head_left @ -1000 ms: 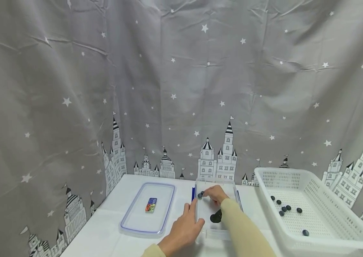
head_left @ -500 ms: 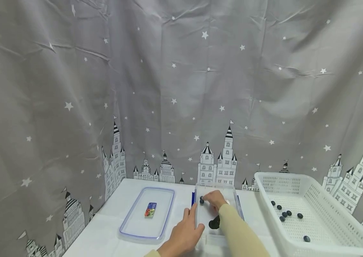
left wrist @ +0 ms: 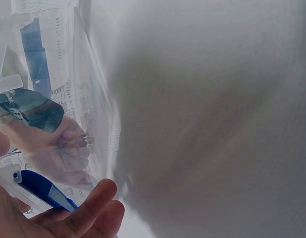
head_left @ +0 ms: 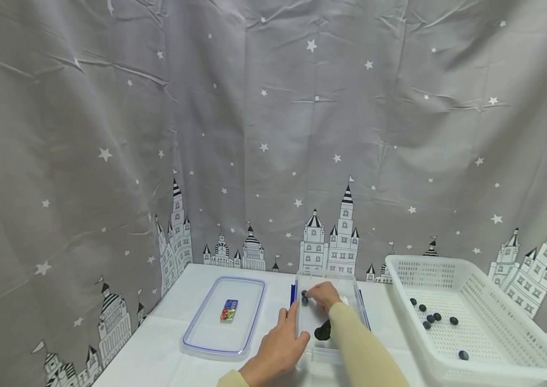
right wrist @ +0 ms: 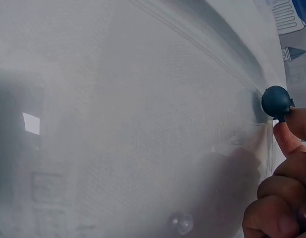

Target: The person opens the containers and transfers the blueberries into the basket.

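Note:
Over the far left part of a clear plastic container [head_left: 313,318], my right hand [head_left: 324,295] pinches a blueberry [right wrist: 277,101] between thumb and fingertip. Its other fingers are curled in. A second dark berry [head_left: 304,301] shows just in front of the pinched one in the head view. My left hand [head_left: 278,344] is at the container's left wall, thumb spread apart. In the left wrist view its fingers [left wrist: 91,210] lie next to a blue latch [left wrist: 46,189] with slightly bent tips. Part of the left thumb is cut off there.
Left of the container lies its clear lid [head_left: 225,338] with a blue seal and a coloured label [head_left: 228,310]. A white perforated basket [head_left: 491,333] with several blueberries [head_left: 454,321] stands right. A grey castle-print curtain [head_left: 273,134] hangs behind the white table [head_left: 157,336].
The two berries at the right fingertips stood diagonally and now line up one in front of the other. The right hand has shifted slightly right; the left hand stays at the container.

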Motion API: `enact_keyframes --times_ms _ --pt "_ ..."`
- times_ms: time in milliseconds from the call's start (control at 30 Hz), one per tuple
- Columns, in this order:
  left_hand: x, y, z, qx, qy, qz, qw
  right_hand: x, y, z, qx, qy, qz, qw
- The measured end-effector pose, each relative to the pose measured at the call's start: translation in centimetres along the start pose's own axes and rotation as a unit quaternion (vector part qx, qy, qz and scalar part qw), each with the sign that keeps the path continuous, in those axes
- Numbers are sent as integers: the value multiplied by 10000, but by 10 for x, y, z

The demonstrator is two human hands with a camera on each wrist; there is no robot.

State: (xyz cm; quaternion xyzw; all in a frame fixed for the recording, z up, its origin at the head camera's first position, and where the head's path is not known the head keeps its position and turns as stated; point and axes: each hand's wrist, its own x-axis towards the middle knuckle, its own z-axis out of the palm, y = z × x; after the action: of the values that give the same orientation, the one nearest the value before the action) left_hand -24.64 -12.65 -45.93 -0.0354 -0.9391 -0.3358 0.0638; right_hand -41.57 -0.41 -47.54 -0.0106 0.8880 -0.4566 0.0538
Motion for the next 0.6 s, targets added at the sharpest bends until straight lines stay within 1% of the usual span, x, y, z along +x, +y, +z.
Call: enact_keyframes --times_ms 200,400,600 --pt "0 0 0 -7 -16 10 10000 -2 -1 1 17 9 -100 9999" --pt "1 0 1 14 -9 3 10000 -1 -3 0 -9 -76 -69 9999" --pt "1 -2 1 16 -28 5 10000 1 -5 3 -254 -23 222 9994"
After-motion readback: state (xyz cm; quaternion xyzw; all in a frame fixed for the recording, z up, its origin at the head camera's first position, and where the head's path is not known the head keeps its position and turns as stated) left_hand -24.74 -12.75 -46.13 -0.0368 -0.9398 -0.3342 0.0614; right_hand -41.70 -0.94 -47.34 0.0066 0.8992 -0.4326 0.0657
